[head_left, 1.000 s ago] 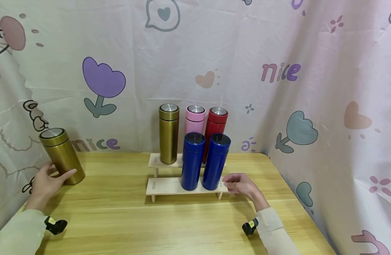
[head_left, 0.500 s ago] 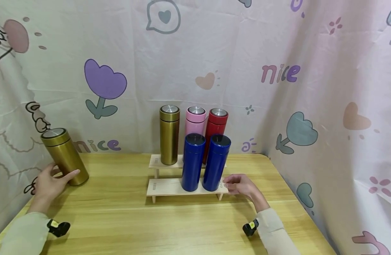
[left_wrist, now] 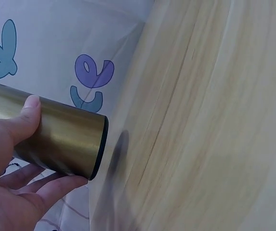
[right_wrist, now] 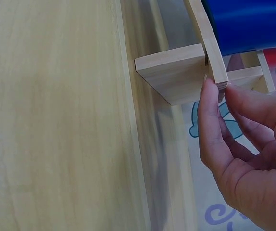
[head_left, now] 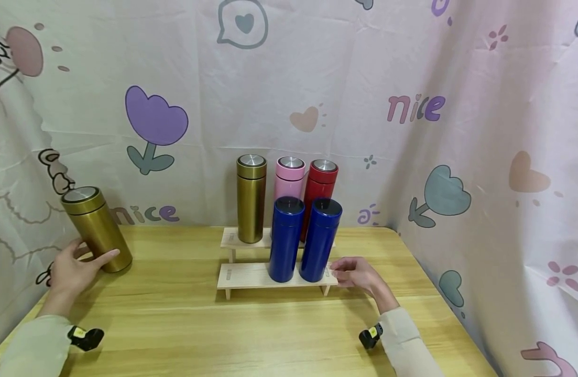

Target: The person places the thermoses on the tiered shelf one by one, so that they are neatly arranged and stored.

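Note:
At the left of the head view my left hand [head_left: 74, 272] grips a gold thermos bottle [head_left: 97, 228] round its lower part, thumb in front. In the left wrist view the bottle's dark base rim [left_wrist: 99, 149] shows; I cannot tell whether it touches the table. My right hand [head_left: 361, 277] pinches the right end of a low wooden stand [head_left: 246, 275] between thumb and fingers, which the right wrist view shows closely. Two blue thermos bottles [head_left: 286, 241] stand on that front stand. Behind them, another gold thermos [head_left: 251, 204], a pink thermos [head_left: 289, 183] and a red thermos [head_left: 320, 183] stand on the rear step.
The rear wooden step [head_left: 229, 239] sits higher than the front one. Under everything lies a wood-grain table [head_left: 199, 335]. A printed curtain [head_left: 317, 68] hangs behind the table and along both sides, close to the bottle on the left.
My left hand and its gold thermos have shifted slightly to the right, mostly in the first half second. The right hand and the stand have stayed put.

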### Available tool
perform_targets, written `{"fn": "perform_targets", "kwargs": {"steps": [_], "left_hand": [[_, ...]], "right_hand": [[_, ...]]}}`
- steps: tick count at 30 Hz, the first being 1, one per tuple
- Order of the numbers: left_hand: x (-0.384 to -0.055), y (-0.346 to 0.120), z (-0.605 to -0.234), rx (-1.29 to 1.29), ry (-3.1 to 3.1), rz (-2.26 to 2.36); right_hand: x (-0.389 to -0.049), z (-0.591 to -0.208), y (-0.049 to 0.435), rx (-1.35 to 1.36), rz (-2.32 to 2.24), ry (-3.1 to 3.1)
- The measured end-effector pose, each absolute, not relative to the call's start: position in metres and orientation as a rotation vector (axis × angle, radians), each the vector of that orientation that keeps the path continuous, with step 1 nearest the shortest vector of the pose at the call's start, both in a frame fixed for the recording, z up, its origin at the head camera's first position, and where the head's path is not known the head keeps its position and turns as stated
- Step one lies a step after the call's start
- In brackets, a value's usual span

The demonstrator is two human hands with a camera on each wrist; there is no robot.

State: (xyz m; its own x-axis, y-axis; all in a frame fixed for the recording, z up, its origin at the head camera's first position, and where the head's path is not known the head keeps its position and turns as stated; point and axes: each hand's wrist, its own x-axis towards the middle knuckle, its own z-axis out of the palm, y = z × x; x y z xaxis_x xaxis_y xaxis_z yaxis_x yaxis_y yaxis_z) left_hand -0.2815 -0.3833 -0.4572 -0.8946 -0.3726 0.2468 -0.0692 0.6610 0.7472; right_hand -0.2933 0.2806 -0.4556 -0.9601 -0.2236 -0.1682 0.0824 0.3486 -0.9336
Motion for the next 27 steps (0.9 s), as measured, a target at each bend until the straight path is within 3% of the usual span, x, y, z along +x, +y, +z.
{"fn": "perform_targets", "kwargs": {"steps": [27], "left_hand": [[-0.2735,-0.3743,-0.4494,0.234,-2.556,-1.187]], "right_hand": [[-0.2915,-0.4537,0.2785,-0.099,-1.669,2.340]]}}
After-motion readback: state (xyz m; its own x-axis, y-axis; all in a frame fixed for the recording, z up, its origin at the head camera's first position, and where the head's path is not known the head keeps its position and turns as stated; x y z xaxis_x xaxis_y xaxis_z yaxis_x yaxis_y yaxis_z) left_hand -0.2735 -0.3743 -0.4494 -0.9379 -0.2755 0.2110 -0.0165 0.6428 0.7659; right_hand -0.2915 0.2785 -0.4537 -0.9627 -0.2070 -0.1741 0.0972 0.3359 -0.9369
